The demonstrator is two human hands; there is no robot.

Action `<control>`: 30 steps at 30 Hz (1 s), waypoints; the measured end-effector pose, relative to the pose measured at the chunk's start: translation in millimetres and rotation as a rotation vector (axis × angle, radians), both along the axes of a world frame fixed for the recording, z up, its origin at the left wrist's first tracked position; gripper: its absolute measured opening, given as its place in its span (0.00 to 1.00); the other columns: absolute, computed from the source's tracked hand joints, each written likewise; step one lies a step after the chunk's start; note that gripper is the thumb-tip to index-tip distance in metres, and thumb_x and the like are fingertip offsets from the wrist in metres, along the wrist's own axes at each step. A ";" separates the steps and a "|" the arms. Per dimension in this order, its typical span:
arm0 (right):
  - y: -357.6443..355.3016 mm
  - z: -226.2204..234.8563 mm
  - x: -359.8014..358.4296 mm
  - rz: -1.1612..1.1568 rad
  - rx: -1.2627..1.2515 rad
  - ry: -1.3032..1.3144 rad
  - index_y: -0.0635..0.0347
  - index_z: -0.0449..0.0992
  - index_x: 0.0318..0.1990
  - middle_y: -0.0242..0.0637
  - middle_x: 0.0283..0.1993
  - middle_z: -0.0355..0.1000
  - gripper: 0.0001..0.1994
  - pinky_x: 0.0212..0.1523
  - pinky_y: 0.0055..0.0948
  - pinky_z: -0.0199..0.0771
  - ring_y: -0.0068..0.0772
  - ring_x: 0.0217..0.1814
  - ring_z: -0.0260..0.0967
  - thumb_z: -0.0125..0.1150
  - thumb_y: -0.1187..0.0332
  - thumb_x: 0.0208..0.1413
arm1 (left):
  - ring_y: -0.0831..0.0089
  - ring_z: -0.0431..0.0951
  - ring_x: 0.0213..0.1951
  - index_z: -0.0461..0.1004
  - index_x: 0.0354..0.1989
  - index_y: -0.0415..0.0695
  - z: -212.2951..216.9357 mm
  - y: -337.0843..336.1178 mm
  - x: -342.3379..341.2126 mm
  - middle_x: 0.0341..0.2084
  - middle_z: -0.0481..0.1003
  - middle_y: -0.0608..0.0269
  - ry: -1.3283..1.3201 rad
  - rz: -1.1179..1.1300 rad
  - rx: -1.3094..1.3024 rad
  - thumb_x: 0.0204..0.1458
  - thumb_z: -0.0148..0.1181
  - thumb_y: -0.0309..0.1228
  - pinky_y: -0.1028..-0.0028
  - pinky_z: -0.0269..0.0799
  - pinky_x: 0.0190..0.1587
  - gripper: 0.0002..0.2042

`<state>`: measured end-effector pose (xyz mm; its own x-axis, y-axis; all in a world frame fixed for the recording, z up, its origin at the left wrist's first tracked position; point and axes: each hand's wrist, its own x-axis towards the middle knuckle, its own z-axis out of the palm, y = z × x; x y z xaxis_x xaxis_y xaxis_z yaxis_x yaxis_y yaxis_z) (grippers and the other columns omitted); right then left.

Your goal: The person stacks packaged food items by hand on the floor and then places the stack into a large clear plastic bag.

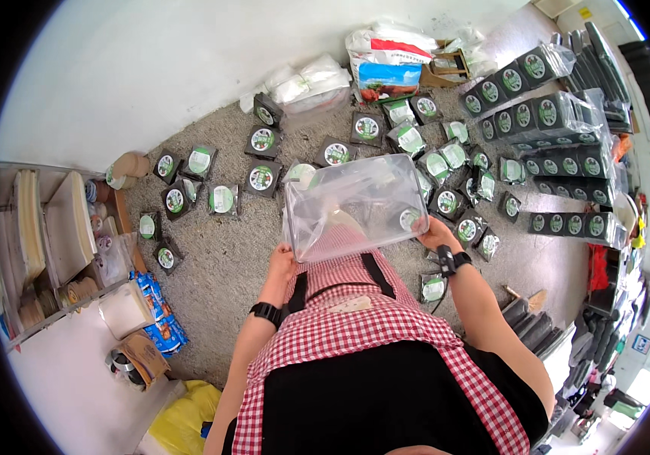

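Observation:
A clear, rectangular plastic bin (351, 201) is held in front of my body, slightly tilted, with floor and apron showing through it. My left hand (282, 262) is closed on its near left corner. On the right end, my right hand (437, 233) grips the rim, fingers partly hidden by the plastic. Whether anything lies inside the bin is hard to tell through its cloudy walls. Beyond and around it, several dark square packets with round green-and-white labels lie scattered, one of them a packet (367, 128) just past the bin's far edge.
Grey carpet (211, 254) lies underfoot. Long wrapped stacks of labelled packets (549, 114) stand at the right. Against the far wall sit a printed sack (388, 68) and white plastic bags (314, 83). A shelf unit (56, 311) stands at the left, near a blue packet (160, 318).

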<state>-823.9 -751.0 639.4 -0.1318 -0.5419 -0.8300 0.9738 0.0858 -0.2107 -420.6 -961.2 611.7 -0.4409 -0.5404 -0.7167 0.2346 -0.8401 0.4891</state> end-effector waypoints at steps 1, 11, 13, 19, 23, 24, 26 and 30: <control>-6.2 -6.1 7.6 0.240 -0.136 0.394 0.60 0.68 0.34 0.34 0.30 0.69 0.04 0.34 0.25 0.70 0.27 0.31 0.67 0.53 0.77 0.51 | 0.68 0.73 0.30 0.67 0.30 0.40 -14.4 -9.4 -0.4 0.26 0.70 0.63 -0.185 -0.078 -0.153 0.37 0.45 0.09 0.70 0.71 0.32 0.13; -76.1 43.1 -4.8 0.223 -0.012 0.326 0.59 0.72 0.39 0.33 0.30 0.69 0.12 0.36 0.33 0.70 0.35 0.31 0.67 0.51 0.61 0.56 | 0.78 0.61 0.19 0.69 0.26 0.45 33.8 -112.5 -39.5 0.15 0.64 0.70 -0.252 -0.016 -0.166 0.52 0.54 0.34 0.75 0.58 0.25 0.08; -85.5 18.0 -11.3 0.288 0.191 0.504 0.58 0.72 0.42 0.31 0.28 0.68 0.13 0.32 0.32 0.69 0.31 0.27 0.66 0.50 0.61 0.56 | 0.79 0.60 0.20 0.69 0.22 0.44 23.9 -112.9 -59.3 0.14 0.62 0.71 -0.476 -0.072 -0.478 0.53 0.55 0.36 0.73 0.57 0.25 0.12; -86.6 -27.1 -33.8 0.317 0.213 0.545 0.57 0.72 0.39 0.26 0.25 0.65 0.12 0.25 0.24 0.64 0.21 0.25 0.62 0.48 0.61 0.57 | 0.78 0.55 0.19 0.66 0.17 0.35 7.3 -113.9 -81.6 0.12 0.62 0.69 -0.775 -0.139 -0.675 0.52 0.55 0.38 0.70 0.56 0.23 0.18; -81.0 -56.5 -36.7 0.523 0.064 0.403 0.56 0.68 0.47 0.31 0.37 0.67 0.18 0.39 0.29 0.71 0.26 0.38 0.67 0.44 0.53 0.59 | 0.77 0.56 0.18 0.66 0.20 0.33 -68.8 -128.1 -51.4 0.11 0.62 0.62 -0.856 -0.222 -0.701 0.49 0.55 0.37 0.69 0.57 0.22 0.17; -78.4 -56.3 -37.6 0.547 0.132 0.425 0.55 0.67 0.48 0.30 0.38 0.67 0.18 0.40 0.30 0.71 0.26 0.39 0.67 0.44 0.53 0.59 | 0.76 0.58 0.18 0.67 0.20 0.33 -72.4 -130.7 -53.7 0.11 0.64 0.61 -0.854 -0.264 -0.735 0.49 0.56 0.36 0.69 0.58 0.22 0.16; -58.0 -87.0 -49.6 0.597 0.143 0.432 0.55 0.65 0.49 0.29 0.43 0.65 0.18 0.41 0.31 0.70 0.25 0.42 0.65 0.46 0.53 0.59 | 0.76 0.61 0.18 0.69 0.20 0.34 -71.1 -133.7 -54.9 0.13 0.68 0.58 -0.846 -0.354 -0.804 0.48 0.56 0.35 0.69 0.61 0.23 0.14; -100.7 -22.2 -44.1 0.576 0.268 0.663 0.59 0.72 0.25 0.24 0.21 0.65 0.10 0.23 0.21 0.62 0.17 0.22 0.61 0.51 0.65 0.55 | 0.74 0.72 0.24 0.74 0.27 0.36 -37.9 -136.7 -54.9 0.22 0.76 0.59 -0.697 -0.579 -0.994 0.48 0.54 0.31 0.72 0.68 0.29 0.09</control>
<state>-868.0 -851.8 617.3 -0.3953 -0.4722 -0.7879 0.4520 0.6467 -0.6144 -475.5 -1097.9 573.8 -0.4879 -0.8200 -0.2992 -0.5767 0.0456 0.8156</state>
